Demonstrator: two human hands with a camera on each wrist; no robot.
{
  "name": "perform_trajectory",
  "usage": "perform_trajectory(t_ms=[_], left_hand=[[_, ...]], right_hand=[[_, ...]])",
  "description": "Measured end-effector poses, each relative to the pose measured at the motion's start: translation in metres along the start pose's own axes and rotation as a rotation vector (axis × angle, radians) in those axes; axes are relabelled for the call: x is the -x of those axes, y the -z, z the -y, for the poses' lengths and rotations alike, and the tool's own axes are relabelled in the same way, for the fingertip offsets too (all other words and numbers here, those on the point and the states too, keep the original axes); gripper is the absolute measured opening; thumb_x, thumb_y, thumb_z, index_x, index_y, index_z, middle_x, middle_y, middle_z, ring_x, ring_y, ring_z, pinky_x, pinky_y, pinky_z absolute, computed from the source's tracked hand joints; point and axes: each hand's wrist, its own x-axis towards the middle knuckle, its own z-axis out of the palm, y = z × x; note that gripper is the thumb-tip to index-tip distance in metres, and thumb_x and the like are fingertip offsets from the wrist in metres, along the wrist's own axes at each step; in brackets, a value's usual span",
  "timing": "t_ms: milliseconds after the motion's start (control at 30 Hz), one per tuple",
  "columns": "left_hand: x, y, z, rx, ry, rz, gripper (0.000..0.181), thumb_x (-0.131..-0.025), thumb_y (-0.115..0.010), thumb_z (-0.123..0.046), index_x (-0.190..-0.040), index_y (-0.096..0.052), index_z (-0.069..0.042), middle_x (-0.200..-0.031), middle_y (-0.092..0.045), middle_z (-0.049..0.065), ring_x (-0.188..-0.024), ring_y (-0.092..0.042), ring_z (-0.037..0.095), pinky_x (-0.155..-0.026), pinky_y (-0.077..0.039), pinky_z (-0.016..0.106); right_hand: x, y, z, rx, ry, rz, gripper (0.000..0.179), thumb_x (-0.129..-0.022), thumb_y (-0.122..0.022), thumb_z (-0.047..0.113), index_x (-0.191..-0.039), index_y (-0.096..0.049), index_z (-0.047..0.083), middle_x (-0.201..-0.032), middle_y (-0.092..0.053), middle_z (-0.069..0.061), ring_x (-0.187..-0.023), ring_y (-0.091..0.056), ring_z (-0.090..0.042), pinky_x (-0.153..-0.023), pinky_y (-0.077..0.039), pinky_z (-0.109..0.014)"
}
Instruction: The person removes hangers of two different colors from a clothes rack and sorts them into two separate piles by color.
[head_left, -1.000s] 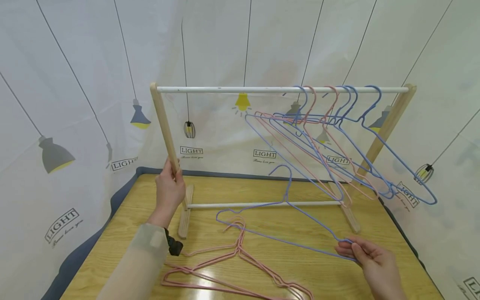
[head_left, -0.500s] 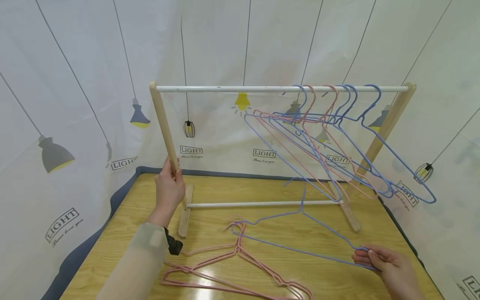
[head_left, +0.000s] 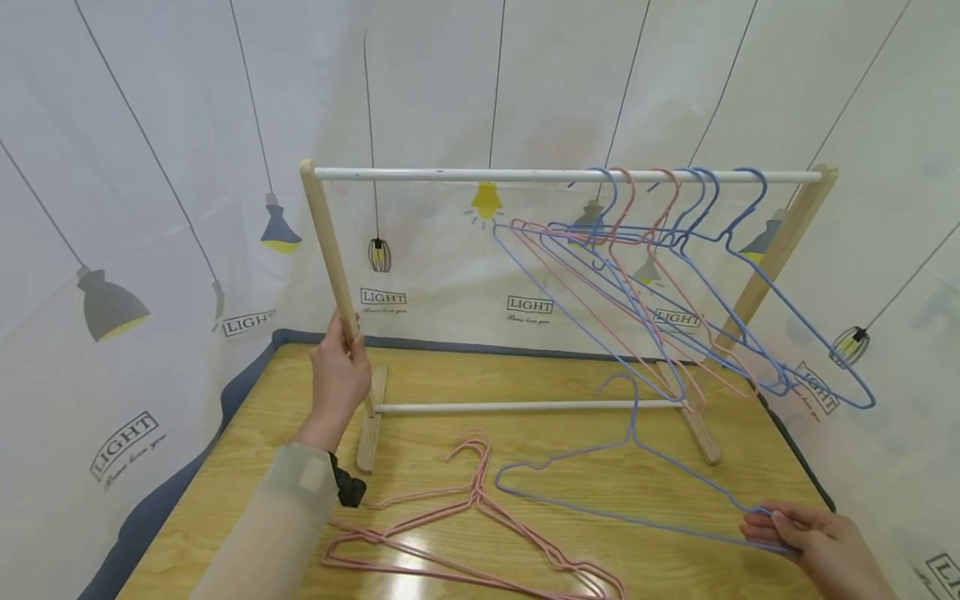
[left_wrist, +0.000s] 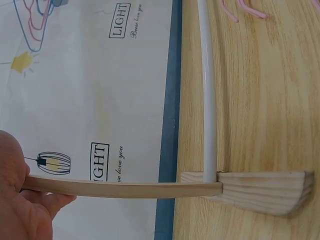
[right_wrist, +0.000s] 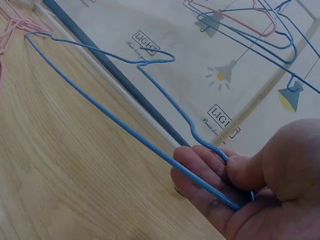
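Observation:
My left hand grips the left wooden post of a small clothes rack; in the left wrist view the fingers wrap the post's upper part. At the front right, my right hand holds a blue hanger by one end, thumb pressed over the wire. That hanger is above the table, its hook pointing up and away from me. Several blue and pink hangers hang from the right half of the rack's white top bar. Several pink hangers lie stacked on the table before the rack.
The wooden table bears the rack's feet, joined by a low white bar. Behind and at both sides hangs a white cloth printed with lamps. The right post stands behind the hung hangers.
My right hand has moved right and slightly toward me with the blue hanger, which swings away from above the pink stack. My left hand stays on the post.

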Motion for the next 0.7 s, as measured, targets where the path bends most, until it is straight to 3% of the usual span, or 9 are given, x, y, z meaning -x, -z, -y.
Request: perform_trajectory(t_ms=[233, 433, 633, 700], left_hand=[[0.0, 0.0, 0.0, 0.006, 0.008, 0.004, 0.041, -0.107, -0.056, 0.0, -0.148, -0.055, -0.007, -0.14, -0.062, 0.029, -0.122, -0.067, 0.039, -0.089, -0.06, 0.054], [0.0, 0.0, -0.001, 0.005, 0.002, 0.0, 0.04, -0.107, -0.056, 0.001, -0.146, -0.055, -0.007, -0.138, -0.064, 0.028, -0.12, -0.068, 0.039, -0.089, -0.06, 0.053], [-0.001, -0.001, -0.001, 0.001, -0.004, -0.001, 0.04, -0.107, -0.056, 0.002, -0.146, -0.055, -0.004, -0.138, -0.063, 0.029, -0.121, -0.067, 0.041, -0.09, -0.06, 0.054], [-0.001, 0.0, 0.0, 0.0, -0.003, -0.001, 0.04, -0.107, -0.056, 0.002, -0.146, -0.055, -0.004, -0.138, -0.063, 0.03, -0.121, -0.067, 0.041, -0.09, -0.059, 0.055]], right_hand=[[-0.005, 0.006, 0.001, 0.062, -0.062, 0.025, 0.032, -0.113, -0.038, -0.004, -0.131, -0.053, -0.026, -0.103, -0.077, -0.018, -0.094, -0.078, -0.025, -0.087, -0.062, -0.038], [-0.012, 0.007, -0.003, 0.192, -0.063, -0.017, 0.035, -0.112, -0.04, -0.004, -0.134, -0.046, -0.031, -0.103, -0.077, -0.021, -0.092, -0.078, -0.023, -0.084, -0.063, -0.037], [-0.015, 0.009, -0.004, 0.488, -0.004, -0.067, 0.037, -0.112, -0.044, 0.003, -0.136, -0.053, -0.024, -0.118, -0.073, -0.027, -0.108, -0.073, -0.036, -0.083, -0.063, -0.04], [-0.014, 0.008, 0.0, 0.562, 0.035, -0.098, 0.039, -0.113, -0.043, 0.007, -0.138, -0.053, -0.022, -0.124, -0.072, -0.027, -0.11, -0.072, -0.034, -0.083, -0.062, -0.037]])
